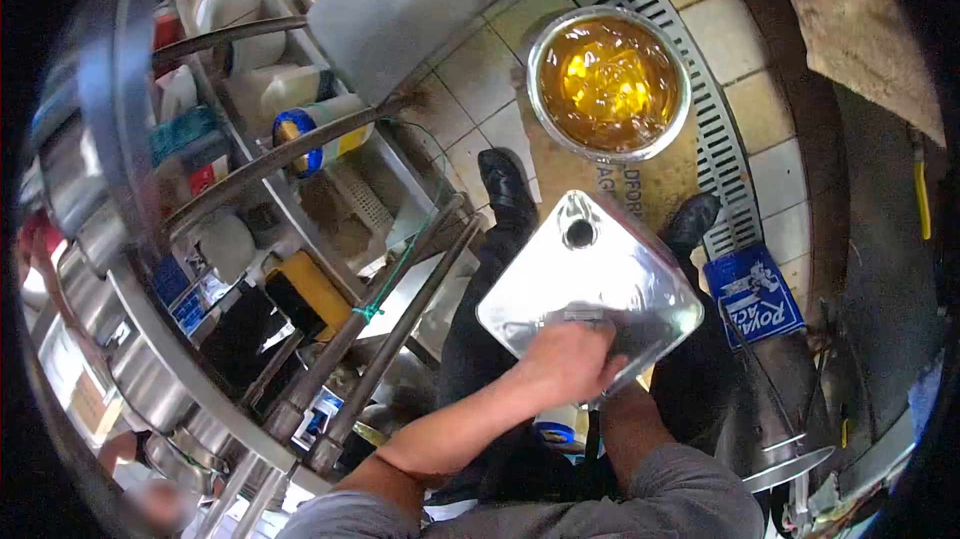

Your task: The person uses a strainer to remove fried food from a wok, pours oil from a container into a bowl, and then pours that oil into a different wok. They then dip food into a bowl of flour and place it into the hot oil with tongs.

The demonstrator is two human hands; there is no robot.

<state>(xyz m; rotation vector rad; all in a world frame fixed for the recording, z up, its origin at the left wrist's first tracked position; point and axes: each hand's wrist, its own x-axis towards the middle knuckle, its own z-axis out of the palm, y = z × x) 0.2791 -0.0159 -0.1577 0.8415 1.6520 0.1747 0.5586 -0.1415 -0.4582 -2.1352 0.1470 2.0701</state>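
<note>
A shiny square metal tin [570, 274] is held up in front of my body, its top face turned toward me. A round open hole shows near its far corner. My left hand [568, 361] is closed around the handle on that top face. My right hand reaches behind the tin's near lower edge; only the wrist and forearm show, and its fingers are hidden. Beyond the tin, a round container [536, 124] with a pale rim stands on the floor, holding glossy golden liquid. No stream between tin and container is visible.
Flattened cardboard [655, 184] lies under the container, beside a slotted floor drain [728, 179]. A metal shelf rack [290, 189] with bottles and tubs is at left. A blue printed panel [755, 299] is at right. My shoes [505, 179] flank the cardboard. Another person is at lower left.
</note>
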